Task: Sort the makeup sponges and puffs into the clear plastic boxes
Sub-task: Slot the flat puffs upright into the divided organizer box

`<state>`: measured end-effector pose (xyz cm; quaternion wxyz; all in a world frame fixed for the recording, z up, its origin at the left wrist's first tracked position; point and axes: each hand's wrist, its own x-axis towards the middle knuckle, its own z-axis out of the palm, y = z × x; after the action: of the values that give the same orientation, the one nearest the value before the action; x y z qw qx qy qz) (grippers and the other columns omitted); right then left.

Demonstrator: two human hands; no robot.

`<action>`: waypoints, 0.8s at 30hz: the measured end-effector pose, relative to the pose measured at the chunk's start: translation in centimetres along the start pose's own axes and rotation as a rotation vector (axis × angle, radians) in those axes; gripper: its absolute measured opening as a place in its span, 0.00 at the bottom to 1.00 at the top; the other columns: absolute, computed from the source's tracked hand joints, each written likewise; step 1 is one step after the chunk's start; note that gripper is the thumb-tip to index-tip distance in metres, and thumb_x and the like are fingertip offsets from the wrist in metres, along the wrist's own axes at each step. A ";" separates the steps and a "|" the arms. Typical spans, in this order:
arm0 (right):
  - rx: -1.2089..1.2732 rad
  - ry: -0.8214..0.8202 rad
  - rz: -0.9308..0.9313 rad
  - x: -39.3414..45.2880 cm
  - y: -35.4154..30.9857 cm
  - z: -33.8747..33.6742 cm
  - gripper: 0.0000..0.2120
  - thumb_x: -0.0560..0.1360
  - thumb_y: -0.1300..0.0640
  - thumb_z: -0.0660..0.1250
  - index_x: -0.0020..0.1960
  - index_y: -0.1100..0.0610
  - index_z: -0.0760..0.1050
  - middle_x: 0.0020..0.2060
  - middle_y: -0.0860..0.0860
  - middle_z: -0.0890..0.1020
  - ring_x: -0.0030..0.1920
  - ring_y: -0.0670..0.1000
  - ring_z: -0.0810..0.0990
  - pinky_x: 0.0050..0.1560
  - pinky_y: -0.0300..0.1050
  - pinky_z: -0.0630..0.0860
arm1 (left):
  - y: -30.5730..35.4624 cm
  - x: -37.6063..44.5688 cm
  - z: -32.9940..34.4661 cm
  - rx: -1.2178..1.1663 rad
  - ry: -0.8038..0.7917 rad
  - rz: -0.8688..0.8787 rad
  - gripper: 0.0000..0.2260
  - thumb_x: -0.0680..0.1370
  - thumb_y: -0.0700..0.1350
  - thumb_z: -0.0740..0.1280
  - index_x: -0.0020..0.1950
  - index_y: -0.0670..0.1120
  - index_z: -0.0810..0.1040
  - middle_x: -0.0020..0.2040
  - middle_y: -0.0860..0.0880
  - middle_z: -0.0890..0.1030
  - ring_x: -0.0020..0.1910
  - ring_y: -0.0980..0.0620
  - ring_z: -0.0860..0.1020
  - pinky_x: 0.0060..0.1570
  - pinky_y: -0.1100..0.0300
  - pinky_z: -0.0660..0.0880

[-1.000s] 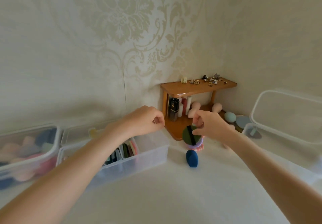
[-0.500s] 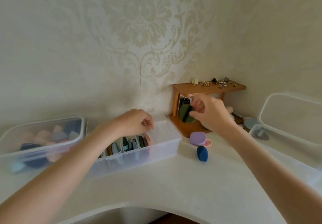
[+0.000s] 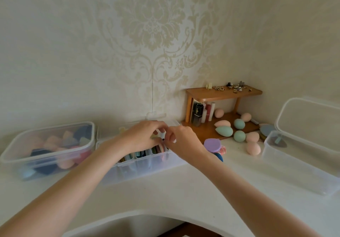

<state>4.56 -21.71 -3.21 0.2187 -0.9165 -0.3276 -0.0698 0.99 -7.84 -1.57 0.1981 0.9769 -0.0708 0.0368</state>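
Note:
My right hand pinches a dark green puff over the right end of the divided middle clear box; only a dark sliver of the puff shows between the fingers. My left hand has its fingers curled, and its fingertips meet the right hand's at the same spot above the upright row of puffs. What the left hand grips is hidden. A purple puff and a blue sponge lie just right of the box.
A clear box with several sponges stands at the left. An open clear box with its lid raised stands at the right. Egg-shaped pink and teal sponges lie on and beside a wooden shelf in the corner.
My right hand has carried the green puff left from the shelf area to the middle box. My left hand stayed over that box, and the two hands now meet.

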 end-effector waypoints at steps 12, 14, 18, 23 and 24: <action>-0.314 -0.051 0.423 0.6 10.0 -5.0 0.11 0.77 0.53 0.63 0.53 0.60 0.72 0.50 0.56 0.78 0.47 0.53 0.79 0.39 0.39 0.75 | 0.3 1.4 -0.4 0.143 -0.152 0.017 0.09 0.76 0.40 0.62 0.52 0.48 0.80 0.52 0.53 0.80 0.47 0.57 0.75 0.52 0.62 0.73; -0.406 -0.153 0.455 0.0 11.6 -3.5 0.17 0.77 0.53 0.64 0.62 0.61 0.71 0.55 0.56 0.78 0.55 0.53 0.79 0.51 0.41 0.76 | 0.5 1.6 -0.4 0.177 -0.161 0.031 0.10 0.76 0.40 0.62 0.52 0.48 0.80 0.53 0.53 0.81 0.46 0.58 0.75 0.50 0.63 0.73; -0.215 -0.076 0.427 -0.6 12.1 -2.2 0.13 0.74 0.60 0.67 0.58 0.58 0.72 0.48 0.54 0.77 0.47 0.52 0.78 0.41 0.38 0.74 | 0.5 1.5 -0.6 0.213 -0.175 0.035 0.09 0.77 0.41 0.62 0.52 0.48 0.80 0.53 0.52 0.81 0.49 0.55 0.77 0.54 0.58 0.75; 0.143 0.268 0.260 0.0 8.8 -4.2 0.10 0.73 0.64 0.67 0.53 0.57 0.73 0.43 0.52 0.78 0.43 0.50 0.77 0.39 0.36 0.73 | 0.5 1.6 -0.7 0.246 -0.175 0.061 0.09 0.78 0.42 0.62 0.53 0.48 0.80 0.46 0.56 0.78 0.46 0.58 0.73 0.48 0.65 0.70; 0.228 0.318 0.201 -0.1 7.3 -4.7 0.10 0.72 0.64 0.68 0.53 0.58 0.73 0.40 0.51 0.77 0.40 0.48 0.76 0.38 0.35 0.72 | 0.4 1.7 -0.6 0.245 -0.176 0.057 0.09 0.78 0.42 0.62 0.53 0.48 0.80 0.48 0.55 0.79 0.48 0.56 0.75 0.51 0.62 0.72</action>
<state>9.18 -28.87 -1.57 0.3757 -0.8913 -0.2017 -0.1538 2.53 -8.18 -0.65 0.0692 0.9909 -0.1104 -0.0351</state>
